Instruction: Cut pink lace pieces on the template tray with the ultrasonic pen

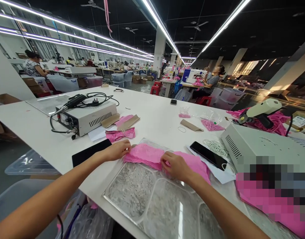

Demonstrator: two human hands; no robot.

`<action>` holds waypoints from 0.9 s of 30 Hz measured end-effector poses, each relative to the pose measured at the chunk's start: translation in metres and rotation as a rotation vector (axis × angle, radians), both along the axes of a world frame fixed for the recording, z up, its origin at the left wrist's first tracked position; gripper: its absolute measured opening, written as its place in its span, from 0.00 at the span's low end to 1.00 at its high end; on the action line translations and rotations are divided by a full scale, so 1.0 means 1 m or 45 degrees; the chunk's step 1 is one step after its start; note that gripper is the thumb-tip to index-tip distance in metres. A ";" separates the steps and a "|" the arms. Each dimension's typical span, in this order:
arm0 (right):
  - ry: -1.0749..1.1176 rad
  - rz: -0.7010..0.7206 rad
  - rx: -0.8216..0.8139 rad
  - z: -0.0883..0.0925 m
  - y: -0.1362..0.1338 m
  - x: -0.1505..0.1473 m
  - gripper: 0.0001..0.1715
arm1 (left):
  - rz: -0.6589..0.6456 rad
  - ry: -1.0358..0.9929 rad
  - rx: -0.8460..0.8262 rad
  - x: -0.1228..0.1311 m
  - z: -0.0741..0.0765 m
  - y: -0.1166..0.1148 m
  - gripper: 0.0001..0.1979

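Forearms (60, 189) apart, fingers (126, 145) at cloth (145, 154) edges

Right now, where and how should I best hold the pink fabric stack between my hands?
Probably pinch the pink fabric stack at both short ends, left hand from the left, right hand from the right. It lies flat, longest from side to side, with layers showing along the near edge, so gripping all layers together should limit slipping.
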State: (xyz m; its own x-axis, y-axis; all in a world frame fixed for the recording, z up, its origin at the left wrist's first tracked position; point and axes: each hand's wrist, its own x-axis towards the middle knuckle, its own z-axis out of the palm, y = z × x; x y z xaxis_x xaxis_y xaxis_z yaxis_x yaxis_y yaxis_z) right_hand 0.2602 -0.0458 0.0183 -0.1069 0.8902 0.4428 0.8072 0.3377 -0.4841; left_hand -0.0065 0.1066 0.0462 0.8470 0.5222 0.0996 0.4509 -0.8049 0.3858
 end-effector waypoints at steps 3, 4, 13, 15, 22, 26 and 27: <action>0.022 -0.074 -0.018 -0.010 -0.010 0.016 0.08 | -0.028 0.010 0.032 0.001 -0.005 -0.006 0.10; 0.032 -0.135 -0.018 -0.011 -0.017 0.027 0.10 | -0.048 -0.001 0.042 0.007 -0.005 -0.010 0.11; -0.123 -0.396 -0.145 -0.023 -0.075 0.084 0.10 | -0.368 0.047 0.107 0.132 -0.032 -0.061 0.09; -0.150 -0.396 -0.150 -0.027 -0.077 0.081 0.08 | -0.376 0.089 0.133 0.148 -0.039 -0.063 0.09; -0.159 -0.357 -0.127 -0.029 -0.075 0.083 0.11 | -0.375 0.208 0.165 0.154 -0.031 -0.060 0.11; -0.195 -0.404 -0.072 -0.026 -0.076 0.082 0.10 | -0.345 0.234 0.172 0.156 -0.025 -0.059 0.11; -0.212 -0.435 -0.045 -0.026 -0.075 0.079 0.09 | -0.335 0.232 0.180 0.157 -0.024 -0.059 0.11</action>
